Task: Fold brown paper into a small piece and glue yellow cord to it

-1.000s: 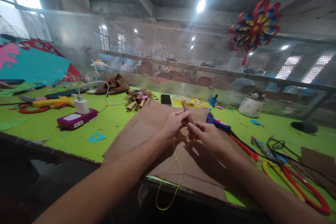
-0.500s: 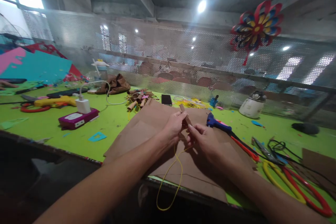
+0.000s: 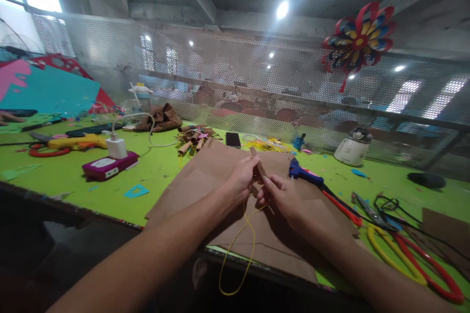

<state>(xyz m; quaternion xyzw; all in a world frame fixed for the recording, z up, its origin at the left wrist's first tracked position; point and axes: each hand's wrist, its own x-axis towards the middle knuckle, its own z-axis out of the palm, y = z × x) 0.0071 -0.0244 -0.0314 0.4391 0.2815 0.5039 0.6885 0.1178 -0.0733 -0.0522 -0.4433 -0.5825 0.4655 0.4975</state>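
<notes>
Between both hands is a narrow brown paper roll (image 3: 261, 168), tilted, its upper end sticking out past the left fingers. My left hand (image 3: 244, 176) is closed round it from the left. Thumb and fingers of my right hand (image 3: 281, 192) pinch its lower end. A yellow string (image 3: 254, 239) hangs from the hands in a loop that drops past the table's front edge. Where the string meets the roll is hidden by the fingers. Beneath the hands lie large sheets of brown paper (image 3: 198, 190).
A blue glue gun (image 3: 304, 173) lies right of the paper, with scissors (image 3: 398, 244) with yellow and red handles nearer. Brown paper rolls (image 3: 193, 139) are piled behind, beside a phone (image 3: 232, 139). At left are a purple power strip (image 3: 110, 165) and yellow glue gun (image 3: 78, 142).
The fingers have shifted slightly on the paper roll, and its tilt has changed a little. The string loop hangs almost as before.
</notes>
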